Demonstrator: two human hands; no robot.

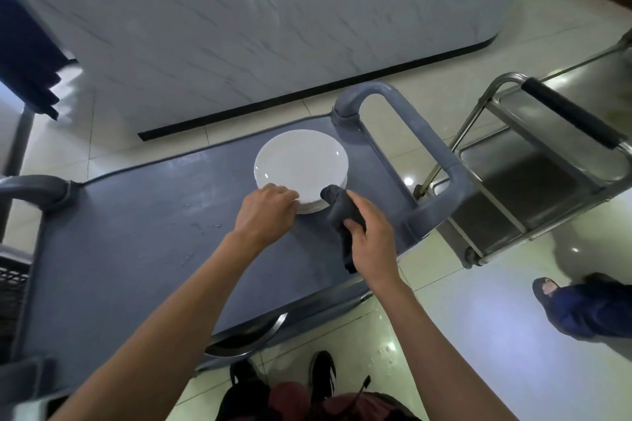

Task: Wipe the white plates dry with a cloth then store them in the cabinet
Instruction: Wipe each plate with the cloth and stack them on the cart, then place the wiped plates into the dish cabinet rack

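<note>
Fingers of my left hand [265,212]: curled at the near rim of the stack of white plates [301,161], apparently pinching the top plate's edge to lift it free for wiping; the fingertips themselves are hidden by the hand. Fingers of my right hand [371,232]: clamped round a bunched dark cloth [342,212], its wad touching the stack's right edge, ready to dry. Plates: stacked flat at the far right of a grey plastic cart top [136,249], beside its looped handle [403,133]; scattered water drops [201,225] lie on the surface to the left. Room: glossy pale floor tiles, marbled wall panel with black skirting, steel trolley [533,161] to the right. Cabinet: not in view.
</note>
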